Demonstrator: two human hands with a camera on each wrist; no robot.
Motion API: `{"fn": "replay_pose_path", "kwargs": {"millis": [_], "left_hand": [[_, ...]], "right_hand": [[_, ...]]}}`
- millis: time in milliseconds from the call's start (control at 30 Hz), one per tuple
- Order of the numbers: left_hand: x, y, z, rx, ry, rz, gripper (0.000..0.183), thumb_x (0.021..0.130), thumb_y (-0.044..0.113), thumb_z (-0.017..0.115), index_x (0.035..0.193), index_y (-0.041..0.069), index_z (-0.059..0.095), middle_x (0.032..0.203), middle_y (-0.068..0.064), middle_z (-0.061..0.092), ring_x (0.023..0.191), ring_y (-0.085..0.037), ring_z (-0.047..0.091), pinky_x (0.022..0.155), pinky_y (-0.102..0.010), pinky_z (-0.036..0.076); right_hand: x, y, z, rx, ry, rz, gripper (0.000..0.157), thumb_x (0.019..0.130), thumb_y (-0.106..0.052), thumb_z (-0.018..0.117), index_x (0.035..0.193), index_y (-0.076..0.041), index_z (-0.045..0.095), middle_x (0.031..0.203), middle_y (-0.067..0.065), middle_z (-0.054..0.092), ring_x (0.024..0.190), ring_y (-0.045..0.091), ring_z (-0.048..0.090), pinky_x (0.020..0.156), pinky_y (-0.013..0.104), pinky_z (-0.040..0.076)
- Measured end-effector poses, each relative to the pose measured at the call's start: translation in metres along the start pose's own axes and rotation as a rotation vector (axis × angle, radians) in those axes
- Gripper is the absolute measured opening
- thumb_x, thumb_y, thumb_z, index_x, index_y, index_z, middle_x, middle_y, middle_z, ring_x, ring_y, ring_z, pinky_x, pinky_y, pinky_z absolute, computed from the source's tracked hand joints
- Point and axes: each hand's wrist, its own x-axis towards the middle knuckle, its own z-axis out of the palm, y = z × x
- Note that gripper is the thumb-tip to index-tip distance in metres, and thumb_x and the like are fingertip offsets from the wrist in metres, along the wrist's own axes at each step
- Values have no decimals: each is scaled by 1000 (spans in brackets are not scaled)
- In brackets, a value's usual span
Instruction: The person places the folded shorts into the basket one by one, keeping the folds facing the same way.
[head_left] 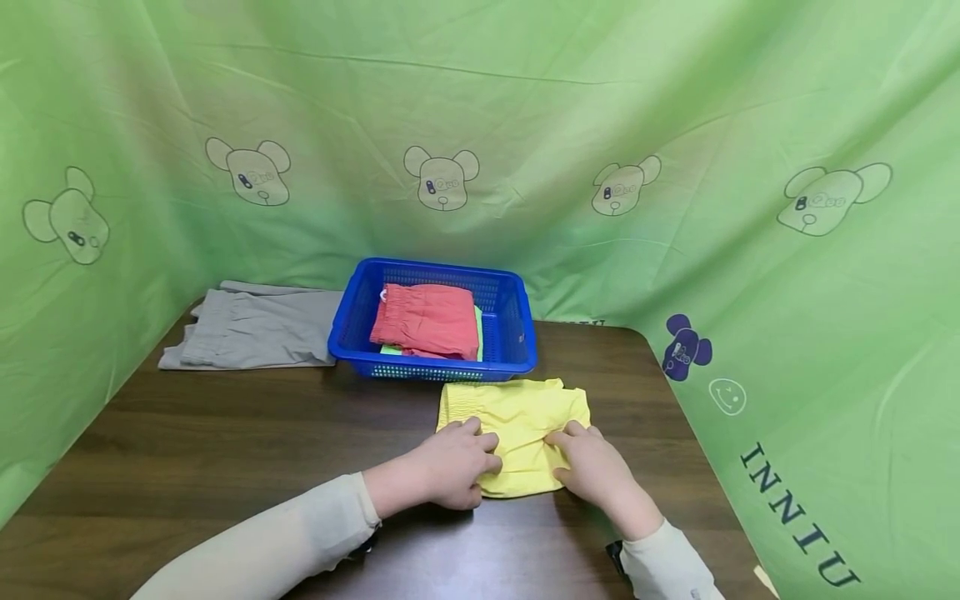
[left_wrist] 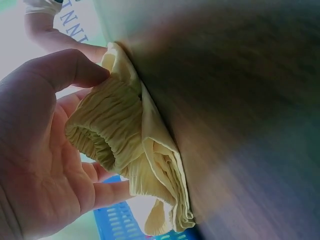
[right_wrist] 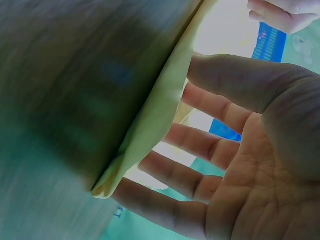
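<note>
A folded pair of yellow shorts [head_left: 525, 425] lies on the brown table in front of the blue basket. My left hand [head_left: 459, 462] rests on its left part, beside the gathered elastic waistband [left_wrist: 107, 122]. In the left wrist view the thumb touches the cloth near the waistband, and the other fingers reach over its top. My right hand [head_left: 596, 468] touches the right part of the shorts. The right wrist view shows that hand's fingers fairly straight and spread, their tips on the yellow cloth [right_wrist: 155, 117].
Behind the shorts stands a blue plastic basket [head_left: 528, 333] holding folded red shorts [head_left: 431, 321] over a bright green garment [head_left: 479, 333]. Grey folded clothing [head_left: 255, 329] lies left of the basket. A green printed curtain [head_left: 525, 100] encloses the table's [head_left: 225, 450] back and sides.
</note>
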Motion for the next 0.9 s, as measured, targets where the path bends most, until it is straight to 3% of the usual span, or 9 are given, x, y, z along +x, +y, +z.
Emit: {"fn": "replay_pose_path", "kwargs": {"millis": [900], "left_hand": [[-29, -22, -3, -91, -46, -30, 29, 79, 37, 77, 107, 32, 70, 100, 9, 53, 95, -17, 45, 78, -35, 47]], "right_hand": [[5, -38, 7, -11, 21, 20, 42, 75, -18, 88, 113, -10, 73, 96, 5, 59, 83, 29, 51, 61, 41, 50]]}}
